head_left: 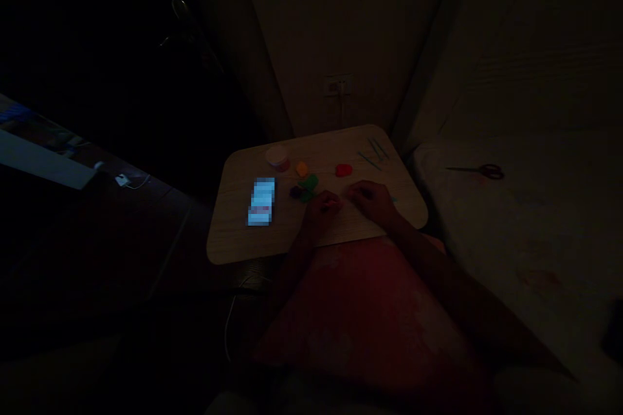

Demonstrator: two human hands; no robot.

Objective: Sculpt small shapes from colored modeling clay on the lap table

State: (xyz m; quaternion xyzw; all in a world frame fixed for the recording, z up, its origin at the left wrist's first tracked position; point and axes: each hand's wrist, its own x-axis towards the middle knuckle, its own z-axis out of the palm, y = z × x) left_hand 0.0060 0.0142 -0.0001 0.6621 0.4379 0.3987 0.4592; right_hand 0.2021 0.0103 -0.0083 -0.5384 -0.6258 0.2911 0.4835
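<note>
In dim light, my left hand [321, 209] is closed at the near edge of a small wooden table [226, 237], with a small reddish piece of modelling clay [333, 203] at its fingers. My right hand [374, 200] is just to its right, fingers curled together; whatever they hold is too dark to see. Beyond the hands lies a red lump of clay [343, 170]. Left of it are an orange lump [302, 169], green clay pieces [309, 183] and a dark lump [295, 192], close to my left hand.
A lit phone [261, 201] lies on the table's left side, below a round tub [278, 158]. Several thin sticks [374, 154] are at the far right corner. Scissors [479, 170] rest on the pale surface to the right. A wall socket [338, 85] holds a plugged cable.
</note>
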